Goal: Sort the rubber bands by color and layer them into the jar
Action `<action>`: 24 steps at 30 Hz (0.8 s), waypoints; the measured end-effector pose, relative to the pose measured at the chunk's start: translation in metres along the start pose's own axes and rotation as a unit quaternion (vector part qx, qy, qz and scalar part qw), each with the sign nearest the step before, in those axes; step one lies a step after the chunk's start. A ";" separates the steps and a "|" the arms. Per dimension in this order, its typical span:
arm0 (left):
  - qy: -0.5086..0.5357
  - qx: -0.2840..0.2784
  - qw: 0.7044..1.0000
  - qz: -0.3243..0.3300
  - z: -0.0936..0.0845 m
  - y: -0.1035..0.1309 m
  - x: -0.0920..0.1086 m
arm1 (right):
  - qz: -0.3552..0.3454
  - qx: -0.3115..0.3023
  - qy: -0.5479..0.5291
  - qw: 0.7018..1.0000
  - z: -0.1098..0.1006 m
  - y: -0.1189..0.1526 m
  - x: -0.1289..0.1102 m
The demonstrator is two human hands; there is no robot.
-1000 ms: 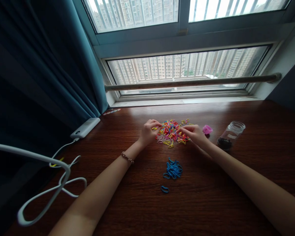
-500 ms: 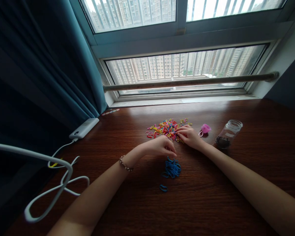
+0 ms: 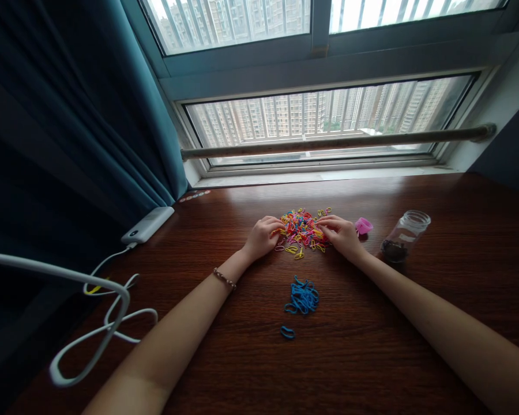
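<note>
We had both hands at the mixed pile of small coloured bands (image 3: 301, 229) on the brown tabletop (image 3: 242, 363). Left hand (image 3: 262, 237): at the pile's 9 o'clock, fingers curled, thumb tucked close, tips at the edge bands. We couldn't tell if it had hold of one. Right hand (image 3: 343, 236): at 3 o'clock, fingers bent, thumb below with a narrow gap, tips among the bands. Couldn't confirm a hold there either.

Blue band pile (image 3: 303, 297) sat at 6 o'clock of the mixed pile, well apart from it. Single blue band (image 3: 288, 332) lay near the blue pile, at its 7 o'clock. Pink cup-like piece (image 3: 363, 226) was just beside our right hand, at 3 o'clock. Past it, same direction, we had a tilted, open clear jar (image 3: 409, 230) with dark contents. White power bank (image 3: 147, 225) was well off at 9 o'clock, by the curtain (image 3: 155, 132).
</note>
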State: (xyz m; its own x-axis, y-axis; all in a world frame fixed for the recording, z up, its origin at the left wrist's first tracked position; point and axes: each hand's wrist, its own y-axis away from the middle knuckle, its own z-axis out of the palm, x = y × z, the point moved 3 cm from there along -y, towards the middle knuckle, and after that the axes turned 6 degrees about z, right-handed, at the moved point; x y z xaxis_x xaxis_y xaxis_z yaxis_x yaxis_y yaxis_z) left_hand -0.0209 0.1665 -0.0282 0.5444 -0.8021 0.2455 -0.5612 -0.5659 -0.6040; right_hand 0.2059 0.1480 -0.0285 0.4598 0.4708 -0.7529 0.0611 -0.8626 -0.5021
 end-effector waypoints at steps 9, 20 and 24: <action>-0.030 -0.043 0.998 -0.019 0.007 0.001 -0.004 | 0.042 0.015 0.000 0.999 -0.001 0.001 0.007; -0.056 -0.072 0.996 -0.020 0.009 0.003 -0.004 | 0.028 0.023 0.059 0.998 -0.003 0.000 0.003; -0.044 -0.043 0.998 -0.034 0.008 0.004 -0.007 | 0.030 0.015 0.066 0.997 -0.001 0.001 0.003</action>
State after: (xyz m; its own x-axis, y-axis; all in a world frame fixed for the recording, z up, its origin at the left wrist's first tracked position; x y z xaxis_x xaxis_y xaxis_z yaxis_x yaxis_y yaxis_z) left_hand -0.0218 0.1716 -0.0380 0.6342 -0.7431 0.2135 -0.5699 -0.6359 -0.5205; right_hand 0.2087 0.1487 -0.0306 0.5741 0.3889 -0.7205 0.0049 -0.8816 -0.4720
